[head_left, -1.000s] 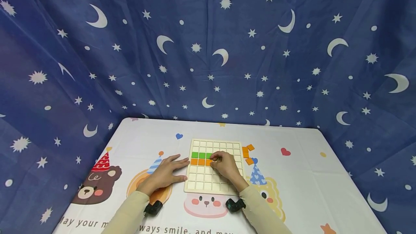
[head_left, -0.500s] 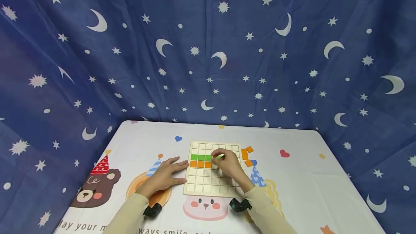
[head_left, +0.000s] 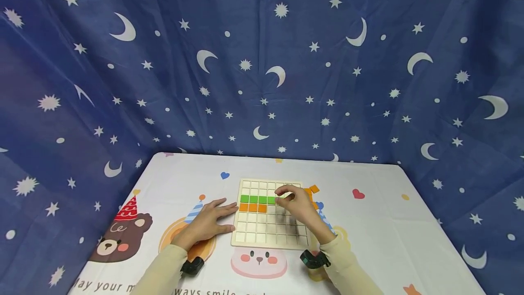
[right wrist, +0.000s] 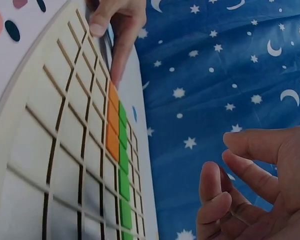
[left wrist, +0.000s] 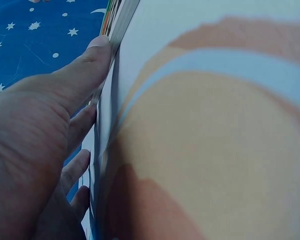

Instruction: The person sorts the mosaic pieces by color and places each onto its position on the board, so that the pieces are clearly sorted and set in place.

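Observation:
A pale gridded wooden board (head_left: pixel 251 236) lies on the table. Orange tiles (head_left: pixel 253 207) fill three cells from its left side, and a row of green tiles (head_left: pixel 258 200) sits just beyond them. My left hand (head_left: pixel 208 222) rests flat with spread fingers, its fingertips at the board's left edge. Above the right part of the board hovers my right hand (head_left: pixel 298 204), fingers loosely bent. The right wrist view shows nothing between that thumb (right wrist: pixel 215 207) and its fingers, and the green row running on farther than the orange one.
Several loose orange tiles (head_left: pixel 314 189) lie beyond the board's right edge, partly hidden by my right hand. Under everything is a white printed tablecloth (head_left: pixel 376 222). A blue curtain (head_left: pixel 262 81) with moons and stars stands behind the table.
My right hand has lifted off the orange row and moved right, uncovering the third orange tile and more of the green row. The left hand stays in place.

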`<state>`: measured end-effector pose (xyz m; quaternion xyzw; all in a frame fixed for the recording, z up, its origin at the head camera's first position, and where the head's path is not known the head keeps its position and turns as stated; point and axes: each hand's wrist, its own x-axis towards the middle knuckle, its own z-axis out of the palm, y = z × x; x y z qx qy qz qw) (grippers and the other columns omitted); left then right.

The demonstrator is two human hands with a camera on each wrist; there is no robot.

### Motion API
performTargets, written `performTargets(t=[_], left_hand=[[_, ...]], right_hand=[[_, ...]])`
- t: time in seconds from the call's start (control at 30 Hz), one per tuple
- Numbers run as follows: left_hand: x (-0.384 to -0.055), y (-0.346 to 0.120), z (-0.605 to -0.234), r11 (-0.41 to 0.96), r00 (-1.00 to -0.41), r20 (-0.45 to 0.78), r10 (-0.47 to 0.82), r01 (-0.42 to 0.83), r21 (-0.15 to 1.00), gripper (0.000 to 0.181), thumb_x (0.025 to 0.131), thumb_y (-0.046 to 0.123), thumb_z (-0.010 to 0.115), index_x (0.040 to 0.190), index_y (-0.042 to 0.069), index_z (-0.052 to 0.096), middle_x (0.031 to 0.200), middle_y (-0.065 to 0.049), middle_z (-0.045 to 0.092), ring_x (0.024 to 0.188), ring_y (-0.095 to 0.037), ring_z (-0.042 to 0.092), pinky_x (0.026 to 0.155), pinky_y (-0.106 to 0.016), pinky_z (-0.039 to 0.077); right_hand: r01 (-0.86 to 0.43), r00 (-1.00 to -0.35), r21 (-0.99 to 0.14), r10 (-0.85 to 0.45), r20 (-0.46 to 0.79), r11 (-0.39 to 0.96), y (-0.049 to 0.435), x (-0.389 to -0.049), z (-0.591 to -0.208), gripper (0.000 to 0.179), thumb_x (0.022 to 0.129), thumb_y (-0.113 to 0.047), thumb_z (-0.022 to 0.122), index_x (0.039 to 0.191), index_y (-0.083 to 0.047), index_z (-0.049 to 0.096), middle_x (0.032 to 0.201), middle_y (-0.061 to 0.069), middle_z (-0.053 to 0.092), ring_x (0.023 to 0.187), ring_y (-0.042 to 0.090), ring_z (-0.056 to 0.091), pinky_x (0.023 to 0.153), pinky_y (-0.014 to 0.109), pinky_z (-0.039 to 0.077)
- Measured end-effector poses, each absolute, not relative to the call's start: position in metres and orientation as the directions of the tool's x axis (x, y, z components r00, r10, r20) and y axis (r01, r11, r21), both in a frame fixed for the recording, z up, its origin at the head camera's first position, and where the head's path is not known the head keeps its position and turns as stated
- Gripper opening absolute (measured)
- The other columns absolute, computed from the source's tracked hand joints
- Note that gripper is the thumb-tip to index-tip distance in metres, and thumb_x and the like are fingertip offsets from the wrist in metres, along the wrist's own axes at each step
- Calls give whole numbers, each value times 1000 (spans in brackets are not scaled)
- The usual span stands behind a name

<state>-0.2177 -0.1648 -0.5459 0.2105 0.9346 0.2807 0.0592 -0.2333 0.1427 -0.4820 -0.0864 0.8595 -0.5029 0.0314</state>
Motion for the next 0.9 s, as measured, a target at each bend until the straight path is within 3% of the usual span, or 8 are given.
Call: performTargets(t=[0.53,0.77,0.9], left_hand=[[-215,-165,-548,748,-898,2,439,367,553,65,83,51,72,142,30,54,151,13,47,148,-32,29,112,-64,28],[-215,-166,-546,750,-905,16,424,361,553,65,83,49,74,142,29,55,151,12,47,148,-33,29,112,-65,28],[-216,-165,-546,743,-903,11,429,360,564,65,83,49,73,142,28,54,152,11,47,148,-33,28,112,-65,28]], right_hand=[[-66,-997,-849,-63,38,524,190,-237,-491,22,89,-16,72,110,-10,72,106,5,71,80,14,64,67,28,52],[-11,-1000,-863,-11,7,504,207,-244,-493,24,89,-17,72,111,-9,71,102,10,70,78,21,67,59,29,54],[2,-1000,-845,19,9,535,217,-244,-495,24,90,-16,71,112,-7,70,108,11,70,80,19,67,64,29,56]])
